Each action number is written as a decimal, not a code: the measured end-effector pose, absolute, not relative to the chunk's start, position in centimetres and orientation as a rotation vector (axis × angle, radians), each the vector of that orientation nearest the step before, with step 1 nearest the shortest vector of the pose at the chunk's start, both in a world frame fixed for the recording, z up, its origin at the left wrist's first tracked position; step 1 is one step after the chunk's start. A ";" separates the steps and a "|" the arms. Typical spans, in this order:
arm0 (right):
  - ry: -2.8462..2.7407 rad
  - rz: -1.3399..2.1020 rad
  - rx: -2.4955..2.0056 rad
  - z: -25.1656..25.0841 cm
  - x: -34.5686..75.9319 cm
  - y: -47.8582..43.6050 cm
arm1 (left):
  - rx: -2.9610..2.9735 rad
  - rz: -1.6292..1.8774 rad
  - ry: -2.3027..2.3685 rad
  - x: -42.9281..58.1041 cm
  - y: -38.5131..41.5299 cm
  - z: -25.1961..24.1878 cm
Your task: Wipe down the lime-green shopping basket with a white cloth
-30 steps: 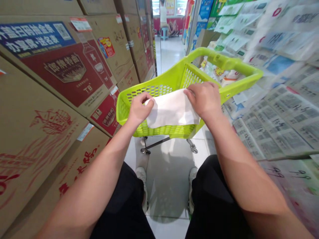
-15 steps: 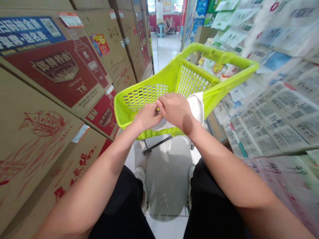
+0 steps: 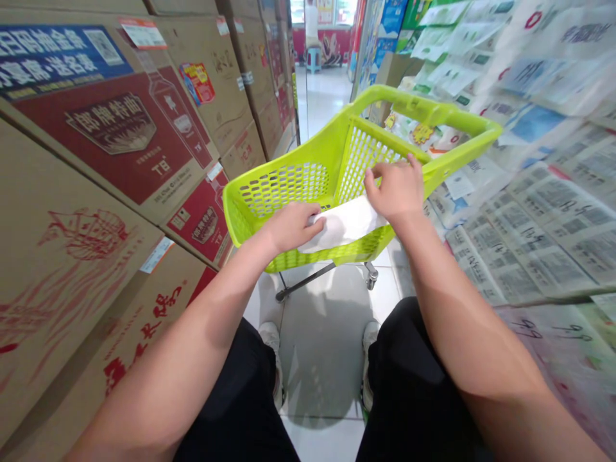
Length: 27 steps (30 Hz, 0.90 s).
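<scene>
A lime-green shopping cart (image 3: 283,160) stands crosswise in front of me, its handle at the upper right. Over its near rim hangs a white cloth (image 3: 344,226), drawn out lengthwise between my hands. My left hand (image 3: 294,226) grips the cloth's left part at the rim, thumb along the top. At the other end, my right hand (image 3: 397,187) closes over the cloth beside the cart's rear side; its fingertips lie partly out of sight.
Stacked cardboard cartons (image 3: 110,141) wall the left side. Plastic-wrapped packs with handwritten prices (image 3: 534,224) line the right. A caster (image 3: 371,277) stands near my shoes (image 3: 272,340). Down the aisle a person (image 3: 311,22) is by a blue stool (image 3: 314,59).
My hands, together at the middle of the rim before, are now apart. The right one has moved right and up along the cloth; the left has stayed nearly in place.
</scene>
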State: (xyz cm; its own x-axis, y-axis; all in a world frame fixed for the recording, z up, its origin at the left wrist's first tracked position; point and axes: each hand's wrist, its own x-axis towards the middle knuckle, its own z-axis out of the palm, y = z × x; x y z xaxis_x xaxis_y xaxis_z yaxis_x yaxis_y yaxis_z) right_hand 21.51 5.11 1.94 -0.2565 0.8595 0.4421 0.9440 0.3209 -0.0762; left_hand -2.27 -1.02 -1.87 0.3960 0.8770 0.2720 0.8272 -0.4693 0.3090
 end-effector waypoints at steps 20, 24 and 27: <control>-2.499 -0.345 -1.563 1.4 20.1 4.1 | 2.238 0.840 1.921 -4.5 -1.7 -2.2; -2.675 -0.271 -1.423 0.6 17.5 1.6 | 1.992 0.943 1.515 -4.9 -0.3 -4.0; -2.725 -0.186 -1.186 -0.2 15.4 -0.4 | 1.824 1.181 1.354 -4.4 0.4 -4.5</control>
State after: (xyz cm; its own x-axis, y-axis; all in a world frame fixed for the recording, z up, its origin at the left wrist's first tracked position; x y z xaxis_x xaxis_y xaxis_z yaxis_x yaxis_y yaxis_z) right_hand 15.42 -0.38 -0.17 -0.6712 0.7141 0.1989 0.7345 0.6768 0.0488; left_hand -4.44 0.42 -4.48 0.0957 0.9449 0.3130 0.4384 -0.3223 0.8390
